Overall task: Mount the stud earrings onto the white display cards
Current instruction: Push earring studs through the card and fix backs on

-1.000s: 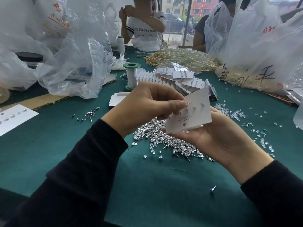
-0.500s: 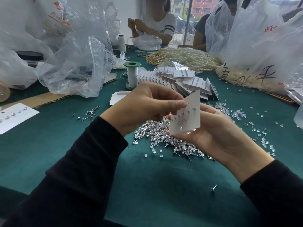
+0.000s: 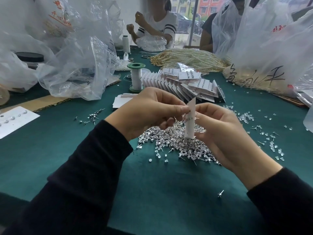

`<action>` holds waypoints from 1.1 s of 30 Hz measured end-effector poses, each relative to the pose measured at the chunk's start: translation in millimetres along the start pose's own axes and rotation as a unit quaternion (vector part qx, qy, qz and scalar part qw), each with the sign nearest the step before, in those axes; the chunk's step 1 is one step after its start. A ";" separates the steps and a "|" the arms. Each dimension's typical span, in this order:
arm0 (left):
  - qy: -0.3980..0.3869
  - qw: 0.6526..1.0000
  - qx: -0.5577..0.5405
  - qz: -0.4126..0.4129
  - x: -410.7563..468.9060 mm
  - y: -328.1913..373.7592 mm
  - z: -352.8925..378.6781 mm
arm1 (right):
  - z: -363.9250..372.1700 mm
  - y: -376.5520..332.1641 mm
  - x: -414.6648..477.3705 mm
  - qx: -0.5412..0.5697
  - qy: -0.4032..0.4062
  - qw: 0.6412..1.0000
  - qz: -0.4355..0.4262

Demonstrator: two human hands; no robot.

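Note:
A white display card (image 3: 190,128) stands almost edge-on to me above the table's middle, with studs through it whose posts stick out to the right. My right hand (image 3: 225,133) holds the card from the right and below. My left hand (image 3: 147,111) pinches the card's upper left side with thumb and forefinger; whether a stud sits in that pinch is hidden. Under both hands lies a heap of silver stud earrings (image 3: 171,139). Clear plastic earring backs (image 3: 274,146) are scattered to the right. Filled cards (image 3: 191,83) are stacked behind.
A green-capped thread spool (image 3: 136,77) stands behind my left hand. Plastic bags (image 3: 74,65) crowd the left, another bag (image 3: 271,53) the right. Pearl strands (image 3: 188,59) lie at the back. A filled card (image 3: 13,121) lies far left. One stud (image 3: 220,194) lies near me. Two people sit opposite.
The card has turned from facing me to nearly edge-on. My left hand's pinch has stayed at its upper edge while my right hand rotated it.

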State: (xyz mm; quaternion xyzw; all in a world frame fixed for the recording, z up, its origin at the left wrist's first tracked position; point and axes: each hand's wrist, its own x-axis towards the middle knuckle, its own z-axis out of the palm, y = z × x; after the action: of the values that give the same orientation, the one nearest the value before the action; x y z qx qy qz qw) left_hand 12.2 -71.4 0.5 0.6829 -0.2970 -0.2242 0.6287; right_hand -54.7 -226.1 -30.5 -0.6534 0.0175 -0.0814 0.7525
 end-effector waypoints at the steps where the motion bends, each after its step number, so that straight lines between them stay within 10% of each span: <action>1: 0.004 1.000 -0.006 -0.005 0.9 -0.8 0.6 | 0.0 0.5 0.5 -0.051 0.035 0.998 -0.034; 7: 0.012 0.997 -0.072 -0.035 4.8 -5.9 3.1 | 4.7 -1.6 -3.4 -0.259 0.126 0.935 -0.209; 16: 0.022 0.993 -0.098 -0.056 8.4 -12.9 13.3 | 4.8 8.2 -2.1 -0.337 0.185 0.889 -0.250; 33: 0.057 0.958 -0.246 -0.137 14.1 -18.6 26.5 | 2.0 8.2 1.6 -0.317 0.209 0.895 -0.234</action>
State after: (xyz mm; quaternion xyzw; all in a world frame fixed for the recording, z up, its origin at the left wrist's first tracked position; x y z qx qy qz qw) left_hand 6.7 -99.7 -19.9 0.5529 -0.1005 -0.3351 0.7563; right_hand -52.0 -223.2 -38.2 -0.8102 0.0454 -0.3801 0.4439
